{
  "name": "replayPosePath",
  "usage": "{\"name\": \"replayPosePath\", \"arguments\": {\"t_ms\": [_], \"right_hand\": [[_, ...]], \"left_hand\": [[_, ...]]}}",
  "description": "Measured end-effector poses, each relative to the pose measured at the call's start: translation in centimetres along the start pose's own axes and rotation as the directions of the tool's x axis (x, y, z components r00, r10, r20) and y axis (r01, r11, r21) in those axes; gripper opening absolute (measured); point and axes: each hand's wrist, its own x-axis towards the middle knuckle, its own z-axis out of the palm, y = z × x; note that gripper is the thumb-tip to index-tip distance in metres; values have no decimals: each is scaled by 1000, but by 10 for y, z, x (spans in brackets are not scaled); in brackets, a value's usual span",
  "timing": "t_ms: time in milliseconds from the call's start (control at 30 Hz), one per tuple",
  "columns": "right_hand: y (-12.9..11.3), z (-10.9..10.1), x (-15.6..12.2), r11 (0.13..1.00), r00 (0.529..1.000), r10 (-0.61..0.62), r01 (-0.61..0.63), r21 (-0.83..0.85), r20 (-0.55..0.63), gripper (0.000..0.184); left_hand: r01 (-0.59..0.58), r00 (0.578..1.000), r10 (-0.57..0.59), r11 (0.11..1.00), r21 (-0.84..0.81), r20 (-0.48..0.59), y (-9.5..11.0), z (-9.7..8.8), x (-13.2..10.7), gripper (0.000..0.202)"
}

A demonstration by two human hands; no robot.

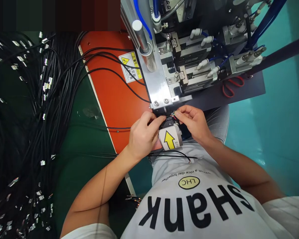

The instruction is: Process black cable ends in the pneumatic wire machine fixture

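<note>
My left hand (144, 135) is closed on a black cable (119, 128), thumb and forefinger pinching it near its stripped end. Thin coloured wires (172, 115) come out of that end. My right hand (195, 124) pinches the tips of these wires between thumb and forefinger. Both hands are at the front edge of a pneumatic machine (161, 89), just above a small dark fixture (168, 123). Below the fixture is a grey cover with a yellow arrow label (168, 140), beside my left hand. Exactly how the wires meet the fixture is too small to tell.
Several black cables (107, 69) run across the orange board (107, 106) under the machine. A large bundle of cables with shiny ends (47, 86) lies on the green surface at left. Loose cables (174, 152) cross near my lap. Red-handled scissors (229, 89) lie at right.
</note>
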Motion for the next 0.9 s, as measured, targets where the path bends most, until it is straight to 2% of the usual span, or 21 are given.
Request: {"name": "replayPosePath", "arguments": {"t_ms": [233, 400, 600, 833, 900], "right_hand": [[2, 0, 0, 1000, 1000, -6, 6, -19, -8, 23], [2, 3, -2, 1000, 1000, -18, 17, -22, -25, 24], [1, 4, -2, 999, 1000, -27, 27, -36, -6, 26], [4, 5, 0, 980, 997, -75, 70, -187, -19, 19], [3, 4, 2, 980, 999, -47, 43, -194, -18, 19]], "left_hand": [[14, 1000, -14, 1000, 8, 21, -1, 1, -1, 31], [43, 995, -45, 999, 19, 84, 1, -1, 0, 31], [1, 991, -10, 998, 66, 135, 3, -3, 5, 34], [-30, 985, -2, 983, 181, 173, 4, -3, 5, 34], [-23, 986, -13, 978, 208, 169, 6, -3, 5, 34]]}}
